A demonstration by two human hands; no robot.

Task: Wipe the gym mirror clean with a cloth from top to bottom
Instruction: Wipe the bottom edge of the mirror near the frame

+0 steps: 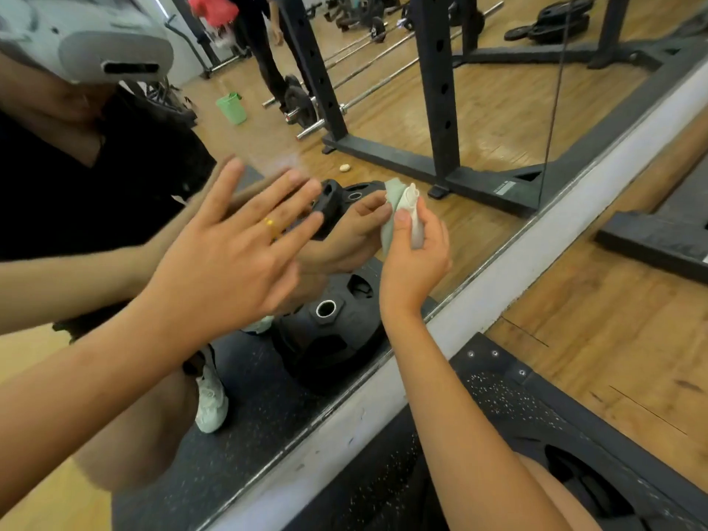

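Note:
The gym mirror fills the upper left of the view, down to a grey-white bottom frame that runs diagonally. My right hand grips a bunched pale green-white cloth close to the lower part of the glass; the cloth's reflection meets it there. My left hand is spread flat with straight fingers at or just before the mirror, a gold ring on one finger. Whether the palm touches the glass I cannot tell.
Black weight plates lie on the speckled rubber mat by my knee, with wooden floor to the right. The mirror reflects a black rack, barbells, a green bucket, a second person standing, and me with the headset.

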